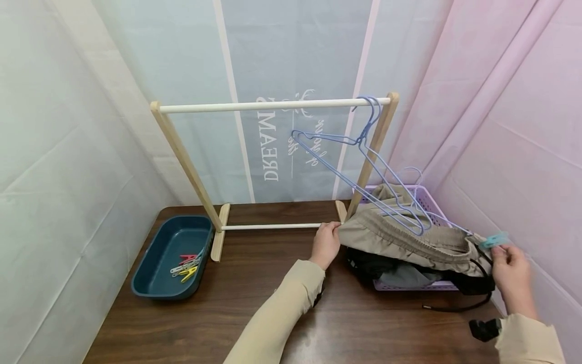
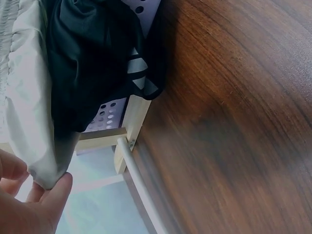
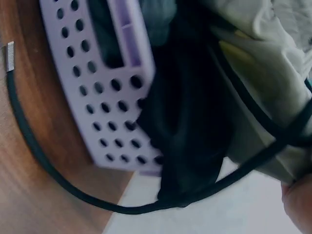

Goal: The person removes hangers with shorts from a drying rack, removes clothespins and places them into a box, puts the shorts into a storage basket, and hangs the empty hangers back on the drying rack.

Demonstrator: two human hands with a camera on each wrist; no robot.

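Khaki drawstring pants (image 1: 395, 240) are stretched sideways by their elastic waistband above the laundry basket. At the waistband's left end, my left hand (image 1: 326, 245) pinches the cloth between thumb and fingers, as the left wrist view also shows. My right hand (image 1: 513, 275) grips the opposite end, right beside a teal clothespin (image 1: 493, 240) at the waistband. A blue wire hanger (image 1: 447, 222) reaches into the waist opening, its hook pointing up. The black drawstring (image 3: 119, 208) dangles in a loop from the right end. Two more blue hangers (image 1: 364, 139) hang on the rack's bar and overlap the pants.
The wood-and-white rack (image 1: 273, 105) stands at the back. A purple basket (image 1: 429, 202) holds dark clothes (image 2: 92, 58) beneath the pants. On the left, a dark teal tub (image 1: 150, 270) contains several colored clothespins (image 1: 187, 268). Curtains (image 1: 514, 151) enclose the brown table (image 1: 254, 283).
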